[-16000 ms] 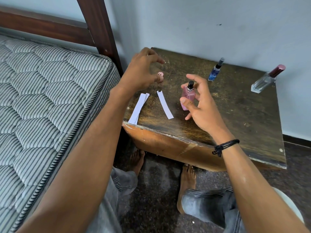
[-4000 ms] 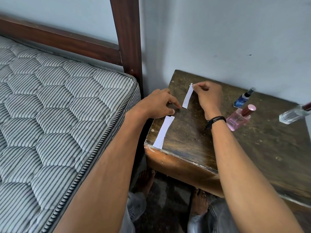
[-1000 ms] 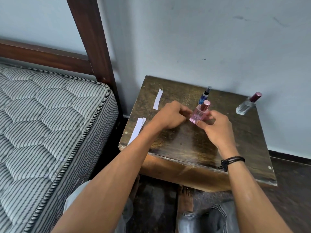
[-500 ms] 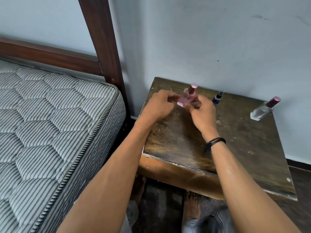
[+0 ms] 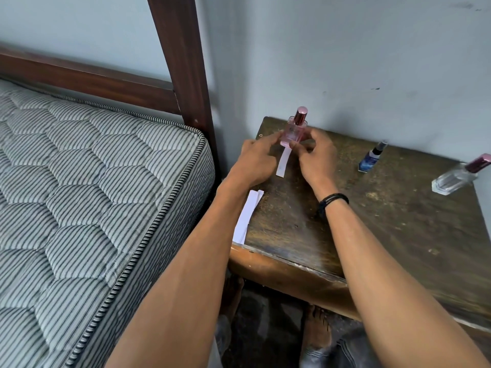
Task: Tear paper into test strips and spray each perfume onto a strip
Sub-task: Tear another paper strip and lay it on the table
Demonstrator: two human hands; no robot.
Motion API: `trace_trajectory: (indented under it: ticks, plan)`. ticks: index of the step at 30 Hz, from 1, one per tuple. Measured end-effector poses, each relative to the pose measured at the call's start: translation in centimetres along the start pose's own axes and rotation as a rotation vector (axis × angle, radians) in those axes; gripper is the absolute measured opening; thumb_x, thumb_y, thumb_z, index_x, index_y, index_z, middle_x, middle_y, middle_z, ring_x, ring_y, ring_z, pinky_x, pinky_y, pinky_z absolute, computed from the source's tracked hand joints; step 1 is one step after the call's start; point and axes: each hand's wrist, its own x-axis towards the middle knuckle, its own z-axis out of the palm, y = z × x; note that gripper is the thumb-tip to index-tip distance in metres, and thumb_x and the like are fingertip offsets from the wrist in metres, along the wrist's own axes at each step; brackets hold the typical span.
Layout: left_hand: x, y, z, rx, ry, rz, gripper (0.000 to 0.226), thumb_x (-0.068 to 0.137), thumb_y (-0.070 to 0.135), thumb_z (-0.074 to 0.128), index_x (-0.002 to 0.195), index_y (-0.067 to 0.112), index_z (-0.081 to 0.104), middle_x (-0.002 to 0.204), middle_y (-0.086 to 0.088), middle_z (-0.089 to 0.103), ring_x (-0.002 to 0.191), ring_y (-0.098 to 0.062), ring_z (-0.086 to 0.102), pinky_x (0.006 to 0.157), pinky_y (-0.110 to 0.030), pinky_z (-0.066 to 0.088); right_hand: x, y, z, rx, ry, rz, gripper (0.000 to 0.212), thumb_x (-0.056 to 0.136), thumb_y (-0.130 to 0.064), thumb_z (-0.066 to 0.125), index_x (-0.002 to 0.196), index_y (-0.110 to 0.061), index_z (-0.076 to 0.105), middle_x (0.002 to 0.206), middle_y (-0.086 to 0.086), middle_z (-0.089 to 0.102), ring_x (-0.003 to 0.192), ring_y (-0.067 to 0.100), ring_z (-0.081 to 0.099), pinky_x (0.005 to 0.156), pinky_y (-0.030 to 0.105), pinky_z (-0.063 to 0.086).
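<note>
White spare strips (image 5: 247, 216) lie at the desk's (image 5: 398, 221) left edge. The left hand (image 5: 255, 160) stretches its fingers to the pink perfume bottle (image 5: 293, 131); I cannot tell if they grip. One paper strip (image 5: 283, 162) starts at the bottle's bottom and points toward the person, between both hands. The right hand (image 5: 316, 158) curls its fingers round the bottle.

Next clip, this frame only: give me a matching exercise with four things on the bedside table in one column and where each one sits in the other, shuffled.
Things
1. pink bottle
2. blue bottle
3. clear bottle
4. stack of paper strips

Places
A. at the left edge of the table
B. at the table's right edge
C. between the left hand and the right hand
D. between the right hand and the clear bottle

Pairs: 1-C, 2-D, 3-B, 4-A
</note>
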Motion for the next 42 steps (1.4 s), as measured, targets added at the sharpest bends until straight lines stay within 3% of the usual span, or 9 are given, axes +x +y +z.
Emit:
trace_trajectory:
  ticks: [2, 5, 18, 27, 32, 35, 37, 39, 42]
  plan:
    - [0.0, -0.1, 0.2, -0.003, -0.012, -0.029, 0.082, 0.081, -0.001, 0.037, 0.152, 0.04, 0.034, 0.152, -0.008, 0.038, 0.142, -0.025, 0.031, 0.115, -0.034, 0.035, 0.1, 0.1, 0.1, -0.002, 0.007, 0.002, 0.026, 0.092, -0.021, 0.076, 0.118, -0.02, 0.072, 0.113, -0.001, 0.072, 0.099, 0.018, 0.067, 0.087, 0.042, 0.056]
    - [0.2, -0.2, 0.4, -0.019, -0.021, -0.056, 0.081, 0.082, 0.003, 0.037, 0.152, 0.043, 0.032, 0.151, -0.008, 0.036, 0.14, -0.024, 0.031, 0.106, -0.028, 0.031, 0.1, 0.2, 0.3, -0.015, 0.019, -0.018, 0.028, 0.092, -0.019, 0.076, 0.119, -0.02, 0.072, 0.113, -0.002, 0.071, 0.099, 0.017, 0.066, 0.085, 0.038, 0.055]
    - [0.0, -0.2, 0.4, 0.053, -0.049, -0.07, 0.082, 0.084, 0.004, 0.04, 0.154, 0.044, 0.025, 0.148, -0.016, 0.034, 0.139, -0.033, 0.029, 0.114, -0.043, 0.029, 0.0, 0.4, 0.2, -0.06, -0.008, -0.061, 0.026, 0.093, -0.014, 0.074, 0.118, -0.019, 0.071, 0.115, 0.0, 0.069, 0.099, 0.017, 0.064, 0.085, 0.033, 0.051]
    - [0.0, -0.3, 0.4, 0.044, -0.057, -0.05, 0.083, 0.084, 0.005, 0.043, 0.154, 0.045, 0.024, 0.147, -0.016, 0.033, 0.139, -0.032, 0.026, 0.114, -0.043, 0.03, 0.0, 0.4, 0.2, -0.102, -0.006, -0.073, 0.025, 0.094, -0.015, 0.073, 0.118, -0.018, 0.071, 0.113, 0.004, 0.068, 0.097, 0.019, 0.064, 0.086, 0.038, 0.054]
    - [0.2, -0.6, 0.2, -0.013, -0.011, 0.0, 0.079, 0.084, 0.0, 0.043, 0.155, 0.031, 0.03, 0.15, -0.008, 0.042, 0.143, -0.024, 0.021, 0.112, -0.032, 0.035, -0.2, 0.2, 0.0, -0.045, 0.007, -0.037, 0.044, 0.088, -0.011, 0.08, 0.129, -0.016, 0.068, 0.116, 0.003, 0.063, 0.094, 0.013, 0.065, 0.085, 0.028, 0.056]
    - [0.5, -0.5, -0.4, -0.018, 0.099, 0.034, 0.072, 0.084, -0.001, 0.047, 0.151, 0.023, 0.041, 0.143, -0.003, 0.055, 0.132, -0.031, 0.045, 0.109, -0.043, 0.044, -0.4, 0.1, -0.5, 0.02, 0.015, 0.012, 0.057, 0.087, -0.011, 0.081, 0.139, -0.016, 0.06, 0.118, 0.001, 0.059, 0.085, 0.005, 0.062, 0.074, 0.007, 0.048]
    - [0.6, -0.5, -0.8, -0.043, 0.187, 0.054, 0.063, 0.084, 0.0, 0.053, 0.145, 0.02, 0.052, 0.133, 0.0, 0.063, 0.123, -0.026, 0.055, 0.106, -0.03, 0.044, -0.9, 0.0, -0.9, 0.053, 0.046, 0.052, 0.056, 0.088, -0.009, 0.08, 0.139, -0.018, 0.059, 0.114, -0.002, 0.061, 0.08, -0.002, 0.059, 0.068, 0.003, 0.043]
    - [0.4, -0.5, -1.2, -0.052, 0.257, 0.076, 0.053, 0.086, 0.001, 0.055, 0.135, 0.018, 0.061, 0.123, 0.003, 0.069, 0.117, -0.014, 0.058, 0.099, -0.015, 0.037, -1.7, 0.0, -1.6, 0.084, 0.104, 0.092, 0.045, 0.09, -0.012, 0.078, 0.132, -0.02, 0.063, 0.106, -0.005, 0.065, 0.081, -0.005, 0.058, 0.069, 0.005, 0.042]
    - [-0.3, -0.1, -1.6, -0.1, 0.34, 0.096, 0.036, 0.089, 0.005, 0.058, 0.117, 0.02, 0.073, 0.11, 0.006, 0.072, 0.101, -0.002, 0.059, 0.091, -0.014, 0.041, -3.2, -0.3, -3.2, 0.165, 0.159, 0.151, 0.025, 0.096, -0.023, 0.072, 0.12, -0.023, 0.069, 0.09, -0.005, 0.071, 0.08, 0.001, 0.065, 0.073, 0.019, 0.045]
